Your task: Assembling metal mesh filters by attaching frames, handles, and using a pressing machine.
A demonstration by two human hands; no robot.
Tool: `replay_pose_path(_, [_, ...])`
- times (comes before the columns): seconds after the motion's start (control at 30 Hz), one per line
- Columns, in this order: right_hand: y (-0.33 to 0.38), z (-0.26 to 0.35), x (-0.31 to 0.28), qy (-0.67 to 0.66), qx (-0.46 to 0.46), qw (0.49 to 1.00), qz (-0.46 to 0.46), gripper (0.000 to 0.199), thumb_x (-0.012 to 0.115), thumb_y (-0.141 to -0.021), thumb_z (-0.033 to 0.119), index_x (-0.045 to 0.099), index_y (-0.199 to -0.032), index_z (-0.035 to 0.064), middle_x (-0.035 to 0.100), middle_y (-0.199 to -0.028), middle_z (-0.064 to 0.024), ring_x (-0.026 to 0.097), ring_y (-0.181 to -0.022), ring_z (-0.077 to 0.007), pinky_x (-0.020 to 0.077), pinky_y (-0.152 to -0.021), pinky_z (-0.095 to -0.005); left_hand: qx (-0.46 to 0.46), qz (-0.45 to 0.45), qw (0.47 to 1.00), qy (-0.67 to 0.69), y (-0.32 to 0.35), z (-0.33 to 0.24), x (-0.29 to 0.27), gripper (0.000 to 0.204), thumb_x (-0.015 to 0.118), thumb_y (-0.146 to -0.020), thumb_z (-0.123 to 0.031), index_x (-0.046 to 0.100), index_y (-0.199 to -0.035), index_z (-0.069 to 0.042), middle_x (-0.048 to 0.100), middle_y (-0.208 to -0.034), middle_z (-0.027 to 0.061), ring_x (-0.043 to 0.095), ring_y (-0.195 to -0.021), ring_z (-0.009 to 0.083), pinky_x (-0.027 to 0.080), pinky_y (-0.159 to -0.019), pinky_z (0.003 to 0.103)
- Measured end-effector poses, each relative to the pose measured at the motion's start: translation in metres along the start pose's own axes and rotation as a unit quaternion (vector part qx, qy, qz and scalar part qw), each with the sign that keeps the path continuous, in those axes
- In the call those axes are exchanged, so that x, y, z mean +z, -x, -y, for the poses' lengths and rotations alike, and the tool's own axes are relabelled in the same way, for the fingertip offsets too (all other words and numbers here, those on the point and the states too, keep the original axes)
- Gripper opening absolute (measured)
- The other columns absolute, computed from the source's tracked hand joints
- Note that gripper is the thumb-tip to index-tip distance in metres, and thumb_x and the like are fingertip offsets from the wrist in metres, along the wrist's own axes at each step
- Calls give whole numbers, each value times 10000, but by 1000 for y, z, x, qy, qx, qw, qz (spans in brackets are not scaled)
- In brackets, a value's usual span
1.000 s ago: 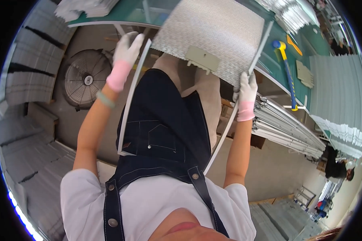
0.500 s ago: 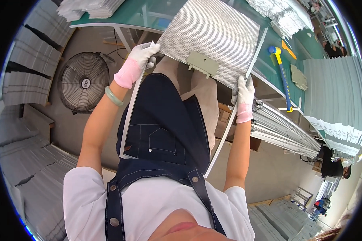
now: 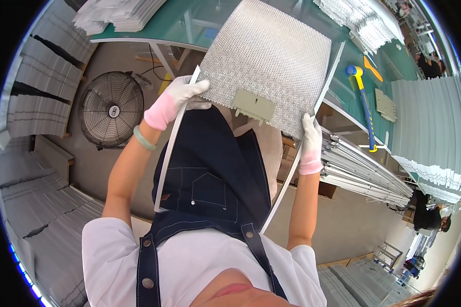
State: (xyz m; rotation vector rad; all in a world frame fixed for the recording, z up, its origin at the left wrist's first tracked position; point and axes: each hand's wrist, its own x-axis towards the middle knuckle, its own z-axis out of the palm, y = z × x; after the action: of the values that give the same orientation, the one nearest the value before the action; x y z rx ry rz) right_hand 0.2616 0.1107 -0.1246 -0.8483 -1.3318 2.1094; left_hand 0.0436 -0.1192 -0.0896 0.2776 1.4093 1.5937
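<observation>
My left hand and right hand curl around the sides of a thin white frame. Between its sides lies a shiny, bumpy sheet, reaching over the far green table. A flat gray-green plate sits at the sheet's near edge.

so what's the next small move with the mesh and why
Probably ease the mesh a little deeper between the left bar and right bar: most of its left edge reaches past the left bar's far tip, and the left hand and right hand are near its lower corners. Whether its edges sit in the bars isn't clear.
</observation>
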Motion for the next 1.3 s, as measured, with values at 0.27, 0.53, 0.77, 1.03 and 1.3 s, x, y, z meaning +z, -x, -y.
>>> replay_pose_path(0.27, [-2,9,0,87,-6,996,-7,280,514,-885,168,518,-1084,-29,542,-930,-4,484,-824,-69,399,-760,-211,-9,5,998,-67,-23,-6,-10,389,576,-845,-292,518,-1043,38,558,-943,59,551,-846,126,503,-741,277])
replay_pose_path(0.53, [-19,7,18,135,-22,989,-50,200,536,-871,231,533,-825,36,386,-677,66,325,-626,-33,293,-538,-206,70,-72,992,-81,-27,-1,-10,402,543,-868,-310,552,-1018,62,556,-915,-9,480,-857,61,382,-768,217])
replay_pose_path(0.77, [8,7,9,80,-15,996,-25,279,506,-892,181,524,-1069,-34,545,-921,-6,475,-784,-61,403,-729,-211,74,-53,989,-120,-5,-6,0,331,556,-862,-237,545,-1024,52,545,-900,-18,481,-826,54,379,-767,209])
replay_pose_path(1.03, [6,0,-2,93,-8,995,-37,206,524,-881,197,545,-967,11,478,-784,57,406,-703,-29,354,-635,-190,145,-66,976,-148,-22,-11,2,376,515,-882,-293,544,-1030,51,564,-947,21,481,-857,76,392,-796,230])
replay_pose_path(1.3, [-28,9,29,69,-44,997,-2,222,543,-874,244,551,-849,24,410,-692,70,347,-639,-31,309,-549,-205,77,-105,987,-96,-31,-7,-14,338,536,-871,-274,560,-996,39,578,-873,15,524,-785,81,416,-712,212])
